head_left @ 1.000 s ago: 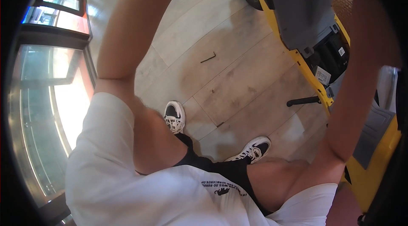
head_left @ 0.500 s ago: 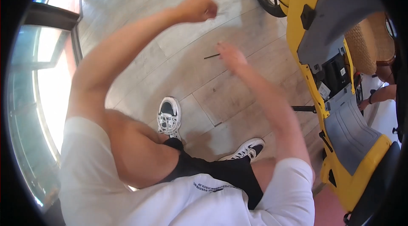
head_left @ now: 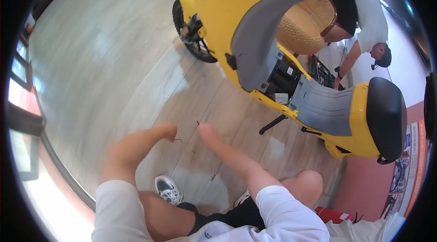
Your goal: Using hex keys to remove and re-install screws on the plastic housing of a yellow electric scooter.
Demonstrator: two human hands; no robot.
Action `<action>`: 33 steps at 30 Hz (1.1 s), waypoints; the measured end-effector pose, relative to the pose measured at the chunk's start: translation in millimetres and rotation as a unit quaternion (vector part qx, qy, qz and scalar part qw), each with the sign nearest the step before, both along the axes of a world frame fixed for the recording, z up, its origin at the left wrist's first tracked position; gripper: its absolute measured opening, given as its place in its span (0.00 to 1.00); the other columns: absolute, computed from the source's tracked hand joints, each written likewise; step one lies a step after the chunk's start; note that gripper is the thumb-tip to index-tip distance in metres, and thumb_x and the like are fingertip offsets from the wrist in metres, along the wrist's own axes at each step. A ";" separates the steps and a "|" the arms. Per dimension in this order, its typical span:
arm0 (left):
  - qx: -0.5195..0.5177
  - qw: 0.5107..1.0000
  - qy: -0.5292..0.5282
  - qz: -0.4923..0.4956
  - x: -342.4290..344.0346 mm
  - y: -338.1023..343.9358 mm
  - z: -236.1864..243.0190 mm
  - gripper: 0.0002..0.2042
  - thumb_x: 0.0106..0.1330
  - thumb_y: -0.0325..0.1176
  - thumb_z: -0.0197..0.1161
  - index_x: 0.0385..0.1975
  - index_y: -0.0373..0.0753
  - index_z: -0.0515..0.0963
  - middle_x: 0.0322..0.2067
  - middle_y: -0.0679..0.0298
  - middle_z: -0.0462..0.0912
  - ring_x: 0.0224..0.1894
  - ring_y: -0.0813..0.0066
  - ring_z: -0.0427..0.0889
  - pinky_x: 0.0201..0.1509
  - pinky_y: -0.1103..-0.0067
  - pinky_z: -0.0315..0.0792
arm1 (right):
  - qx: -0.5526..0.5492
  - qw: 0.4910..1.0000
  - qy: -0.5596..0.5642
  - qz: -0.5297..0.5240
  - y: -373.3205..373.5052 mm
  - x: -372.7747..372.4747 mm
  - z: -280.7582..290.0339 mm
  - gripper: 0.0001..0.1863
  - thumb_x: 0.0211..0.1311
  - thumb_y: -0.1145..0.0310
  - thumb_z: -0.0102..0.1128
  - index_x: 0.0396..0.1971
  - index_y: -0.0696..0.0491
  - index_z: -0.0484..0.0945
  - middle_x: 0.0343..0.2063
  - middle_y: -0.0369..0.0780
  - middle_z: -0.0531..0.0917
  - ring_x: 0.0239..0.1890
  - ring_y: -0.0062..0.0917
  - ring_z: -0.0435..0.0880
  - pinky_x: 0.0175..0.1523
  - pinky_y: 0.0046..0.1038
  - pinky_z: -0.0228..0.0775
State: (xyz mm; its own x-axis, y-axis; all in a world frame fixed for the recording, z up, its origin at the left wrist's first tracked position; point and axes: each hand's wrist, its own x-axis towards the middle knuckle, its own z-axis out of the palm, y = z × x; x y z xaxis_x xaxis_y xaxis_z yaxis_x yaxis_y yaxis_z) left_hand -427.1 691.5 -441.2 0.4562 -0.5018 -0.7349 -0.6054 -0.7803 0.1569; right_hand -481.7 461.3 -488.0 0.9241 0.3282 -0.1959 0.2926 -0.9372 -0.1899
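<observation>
My left hand (head_left: 167, 131) is closed, hanging over the wooden floor in front of my left shoe. A thin, bent dark rod (head_left: 178, 140), shaped like a small hex key, sticks out from its fingers. A short gap to the right, my right hand (head_left: 208, 132) is closed too, with the tip of a thin dark rod (head_left: 198, 123) showing past the fingers. Most of each rod is hidden by the hand. Beyond stands a yellow electric scooter (head_left: 227, 37), its footboard compartment (head_left: 283, 78) uncovered so that dark parts inside show.
The scooter's kickstand (head_left: 273, 124) reaches the floor right of my hands. Across the scooter, another person (head_left: 371, 19) bends toward a case of tools (head_left: 321, 71). A wicker chair (head_left: 305, 23) stands there. Close to my right knee lies a red cylinder (head_left: 334, 215).
The view has swung right and up, showing more of the scooter and the other person. My hands appear lower in the picture and closer together. A bent rod now shows at my left hand.
</observation>
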 end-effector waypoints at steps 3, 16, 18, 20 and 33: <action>-0.016 0.998 0.017 0.062 -3.7 -21.5 -6.4 0.09 0.52 0.40 0.72 0.31 0.46 0.88 0.32 0.59 0.88 0.37 0.58 0.86 0.40 0.63 0.79 | -0.023 0.994 0.092 -0.058 -19.1 0.7 21.7 0.07 0.60 0.73 0.53 0.32 0.57 0.81 0.34 0.48 0.85 0.42 0.40 0.86 0.44 0.41 0.80; 0.033 0.991 0.010 0.127 -57.0 -43.0 -16.9 0.21 0.56 0.45 0.73 0.48 0.44 0.82 0.41 0.55 0.86 0.46 0.55 0.85 0.49 0.62 0.77 | 0.422 0.846 -0.201 0.255 -104.1 62.2 434.6 0.08 0.57 0.76 0.62 0.35 0.55 0.87 0.30 0.45 0.86 0.32 0.39 0.85 0.39 0.34 0.77; -0.031 0.996 0.041 0.079 -44.1 -56.2 27.8 0.26 0.58 0.50 0.72 0.51 0.40 0.78 0.41 0.52 0.86 0.45 0.53 0.84 0.51 0.61 0.76 | 0.504 0.757 -0.358 0.210 -115.2 65.1 477.1 0.08 0.54 0.81 0.64 0.33 0.57 0.87 0.27 0.42 0.87 0.26 0.30 0.84 0.32 0.26 0.75; -0.063 0.993 0.045 0.088 3.8 -76.6 104.0 0.28 0.58 0.53 0.71 0.52 0.38 0.77 0.40 0.52 0.85 0.44 0.53 0.84 0.50 0.62 0.76 | 0.542 0.697 -0.435 0.176 -120.6 70.2 498.6 0.08 0.53 0.83 0.65 0.32 0.58 0.87 0.26 0.40 0.87 0.22 0.24 0.82 0.29 0.22 0.73; -0.707 0.574 -0.221 0.348 8.2 -189.4 442.4 0.14 0.72 0.38 0.61 0.42 0.31 0.80 0.29 0.62 0.84 0.24 0.79 0.78 0.27 0.82 0.71 | 0.661 0.577 -0.475 0.073 -104.4 94.1 486.1 0.07 0.60 0.77 0.67 0.37 0.59 0.87 0.26 0.37 0.87 0.27 0.15 0.84 0.33 0.15 0.72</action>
State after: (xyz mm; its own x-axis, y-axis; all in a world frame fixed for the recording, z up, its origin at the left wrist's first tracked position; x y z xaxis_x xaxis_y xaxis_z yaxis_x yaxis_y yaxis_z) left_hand -418.9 502.2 1.3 0.8933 -0.0365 0.4479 -0.4484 -0.1384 0.8830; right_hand -387.6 356.9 -1.8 0.3528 -0.3018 0.8857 0.9101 -0.1094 -0.3998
